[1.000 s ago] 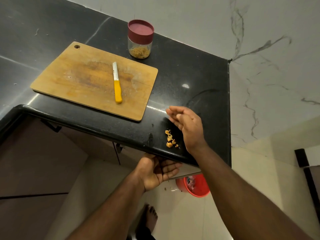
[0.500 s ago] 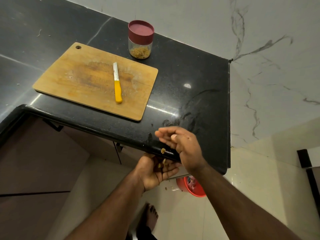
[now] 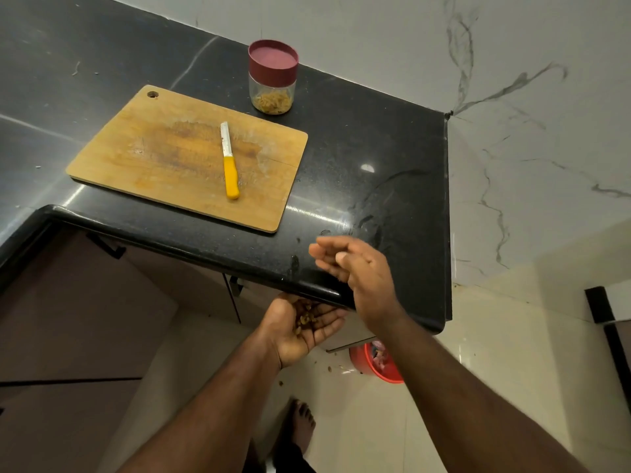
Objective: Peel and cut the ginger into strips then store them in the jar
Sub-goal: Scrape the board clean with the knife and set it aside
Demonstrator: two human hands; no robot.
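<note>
A clear jar (image 3: 272,84) with a maroon lid stands at the back of the black counter (image 3: 375,138), ginger strips inside it. A yellow-handled knife (image 3: 229,162) lies on the wooden cutting board (image 3: 164,155). My left hand (image 3: 300,327) is cupped palm up just below the counter's front edge, and ginger peel scraps (image 3: 305,318) lie in the palm. My right hand (image 3: 355,271) hovers over the counter edge above it, fingers loosely bent and holding nothing.
A red bin (image 3: 374,361) sits on the pale tiled floor under the counter's corner, with a few scraps on the floor beside it. My bare foot (image 3: 302,423) is below. Dark cabinet fronts fill the lower left. A marble wall rises at the right.
My right hand swept the peel scraps off the counter edge toward me. They dropped into my cupped left hand, and that patch of counter is now bare.
</note>
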